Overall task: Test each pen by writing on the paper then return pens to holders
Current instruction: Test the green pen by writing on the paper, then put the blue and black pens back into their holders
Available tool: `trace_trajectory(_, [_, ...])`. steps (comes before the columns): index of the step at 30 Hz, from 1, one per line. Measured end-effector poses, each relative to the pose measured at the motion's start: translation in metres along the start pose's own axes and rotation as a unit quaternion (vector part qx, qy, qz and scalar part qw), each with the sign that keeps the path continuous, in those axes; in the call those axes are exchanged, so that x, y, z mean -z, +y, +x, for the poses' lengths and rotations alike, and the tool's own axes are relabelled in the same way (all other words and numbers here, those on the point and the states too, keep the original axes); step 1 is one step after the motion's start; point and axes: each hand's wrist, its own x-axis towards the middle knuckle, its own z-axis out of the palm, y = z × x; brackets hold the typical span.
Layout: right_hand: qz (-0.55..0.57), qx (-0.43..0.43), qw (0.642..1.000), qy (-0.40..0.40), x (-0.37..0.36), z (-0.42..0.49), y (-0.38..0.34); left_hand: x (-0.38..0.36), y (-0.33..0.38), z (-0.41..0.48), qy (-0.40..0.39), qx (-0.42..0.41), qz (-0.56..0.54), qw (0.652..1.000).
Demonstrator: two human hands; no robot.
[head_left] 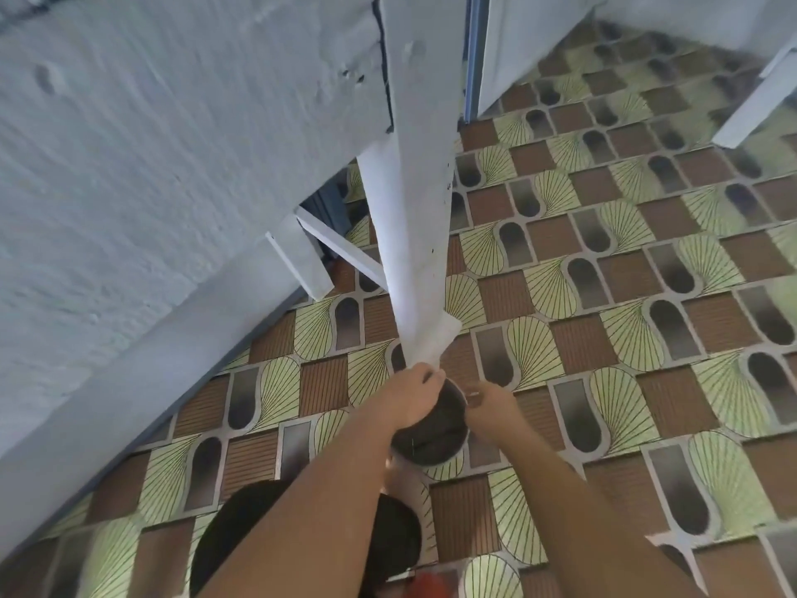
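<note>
Two bare forearms reach forward and down, converging until the hands sit just beside each other. The left hand (414, 397) curls its fingers over the rim of a dark round holder (435, 438), gripping it. The right hand (491, 405), just to its right, pinches a thin pale object (473, 394) with its fingertips.

Rough matt painted surface (129, 174), smooth floor (625, 304), mesh holder (435, 433).
</note>
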Motion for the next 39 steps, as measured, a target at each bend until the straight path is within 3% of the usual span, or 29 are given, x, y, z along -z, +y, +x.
trace_trajectory(3, [0.003,-0.028,1.000,0.007,0.007,-0.004,0.008,0.002,-0.005,-0.006,0.005,0.006,0.002,1.000])
trace_trajectory(7, [-0.039,0.002,0.999,0.025,0.031,-0.023,-0.008,0.015,0.005,-0.036,0.026,0.001,0.004,1.000])
trace_trajectory(11, [-0.087,0.095,0.990,0.059,0.062,-0.061,-0.046,0.034,0.019,-0.084,0.060,-0.040,0.000,0.997])
trace_trajectory(15, [-0.106,0.212,0.965,0.109,0.094,-0.129,-0.106,0.053,0.025,-0.168,0.096,-0.132,0.015,0.986])
trace_trajectory(21, [-0.113,0.413,0.890,0.156,0.117,-0.254,-0.213,0.088,0.031,-0.342,0.223,-0.282,0.044,0.932])
trace_trajectory(26, [-0.083,0.584,0.789,0.174,0.109,-0.355,-0.315,0.133,0.011,-0.491,0.346,-0.369,0.044,0.861])
trace_trajectory(30, [-0.066,0.680,0.716,0.143,0.081,-0.405,-0.385,0.178,-0.043,-0.574,0.445,-0.316,0.104,0.831])
trace_trajectory(34, [-0.064,0.720,0.686,0.079,0.036,-0.422,-0.452,0.240,-0.124,-0.617,0.515,-0.177,0.127,0.829])
trace_trajectory(39, [-0.130,0.706,0.697,0.008,-0.046,-0.413,-0.551,0.309,-0.204,-0.620,0.540,-0.034,0.115,0.833])
